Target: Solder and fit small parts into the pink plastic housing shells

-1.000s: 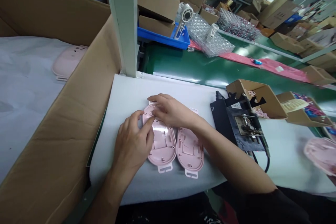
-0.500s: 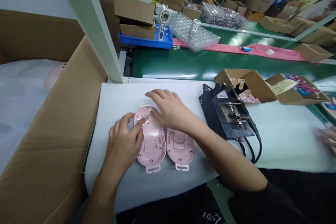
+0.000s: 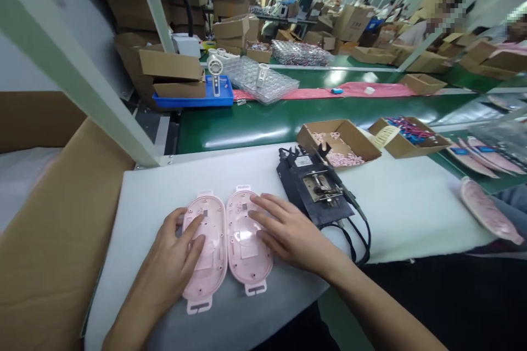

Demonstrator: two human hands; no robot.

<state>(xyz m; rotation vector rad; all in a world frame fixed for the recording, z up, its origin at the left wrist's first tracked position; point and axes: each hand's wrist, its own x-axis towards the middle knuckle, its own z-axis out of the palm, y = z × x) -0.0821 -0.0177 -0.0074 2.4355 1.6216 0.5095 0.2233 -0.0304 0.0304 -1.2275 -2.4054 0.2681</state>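
Two pink oval plastic shells lie side by side on the white work surface, hollow sides up, with slotted tabs at their ends. Over the left edge of the left shell [image 3: 213, 266] rests my left hand [image 3: 175, 255], its index finger and thumb apart above the shell's inside. Fingers spread, my right hand [image 3: 288, 230] reaches across the right shell [image 3: 247, 255], with fingertips at its upper right part. I cannot make out anything held in either hand.
Right of the shells stands a black machine [image 3: 315, 189] with cables. Behind it are a carton of small pink parts [image 3: 346, 145] and a carton of wires [image 3: 411, 131]. A large cardboard box [image 3: 53, 241] flanks the left. Another person's pink shell [image 3: 488, 211] is at far right.
The view has tilted up and turned right. My right hand has moved off the left shell's top onto the right shell. Both hands' fingers now lie lower over the shells.
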